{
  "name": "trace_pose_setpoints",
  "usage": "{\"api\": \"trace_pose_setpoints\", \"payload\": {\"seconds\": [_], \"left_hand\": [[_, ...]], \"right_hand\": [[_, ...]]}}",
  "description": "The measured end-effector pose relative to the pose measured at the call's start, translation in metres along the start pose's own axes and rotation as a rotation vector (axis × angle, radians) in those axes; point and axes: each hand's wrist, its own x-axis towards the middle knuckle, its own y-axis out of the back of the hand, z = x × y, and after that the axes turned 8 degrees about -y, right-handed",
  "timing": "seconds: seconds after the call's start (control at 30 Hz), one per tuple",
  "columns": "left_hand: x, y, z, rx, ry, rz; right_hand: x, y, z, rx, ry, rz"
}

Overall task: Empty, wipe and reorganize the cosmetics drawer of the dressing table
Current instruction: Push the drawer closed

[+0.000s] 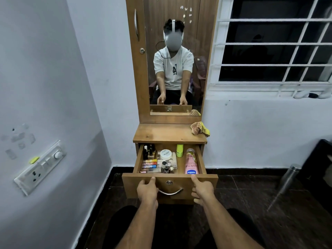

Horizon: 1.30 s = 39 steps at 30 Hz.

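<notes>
Against the pale wall stands the dressing table (pixel 170 87), its tall mirror above a small bench (pixel 161 134) where a yellow checked cloth (pixel 199 128) lies crumpled at the right rear corner. Below the bench the cosmetics drawer (pixel 169 184) is pulled out and is still full, so the emptying seems not yet begun.

The left hand (pixel 147 190) rests on the drawer front, left of the curved metal handle (pixel 170 192), its fingers (pixel 152 179) loosely bent with the tips at the front's top edge, holding nothing. The right hand (pixel 202 189) sits right of the handle, one finger stretched to the top edge and the others curled; it too holds nothing.

To do this step well, I would lift the tall items first and stand them on the bench, keeping the cloth free for wiping.

Just beyond the right hand's stretched finger lies the pink lotion bottle (pixel 191 163), with a green tube (pixel 179 150) behind it. Ahead of the left hand lie the lipsticks (pixel 150 163), with small dark bottles (pixel 149 150) at the back and a round white jar (pixel 165 154) in the middle.
</notes>
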Motion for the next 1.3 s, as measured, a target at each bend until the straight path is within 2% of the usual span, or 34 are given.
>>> {"api": "trace_pose_setpoints", "payload": {"seconds": [0.5,0.77,0.9,1.0,1.1,1.2,1.3], "left_hand": [[0.046,-0.029,0.025,-0.109,0.055,-0.130],[0.077,-0.045,0.026,-0.101,0.056,-0.183],[0.091,-0.056,0.031,-0.032,0.005,-0.241],[0.107,-0.065,0.029,0.129,-0.076,-0.292],[0.122,-0.067,0.024,0.484,-0.244,-0.381],[0.131,-0.071,0.021,0.792,-0.338,-0.467],[0.137,-0.076,0.018,0.986,-0.385,-0.509]], "right_hand": [[0.034,-0.033,-0.037,0.163,0.014,-0.007],[0.036,-0.042,-0.051,0.063,0.171,-0.058],[0.054,-0.047,-0.060,-0.199,0.284,-0.044],[0.065,-0.053,-0.070,-0.561,0.373,0.020],[0.069,-0.058,-0.078,-0.856,0.370,0.055],[0.073,-0.063,-0.082,-1.006,0.351,0.077],[0.082,-0.067,-0.084,-1.098,0.372,0.122]]}}
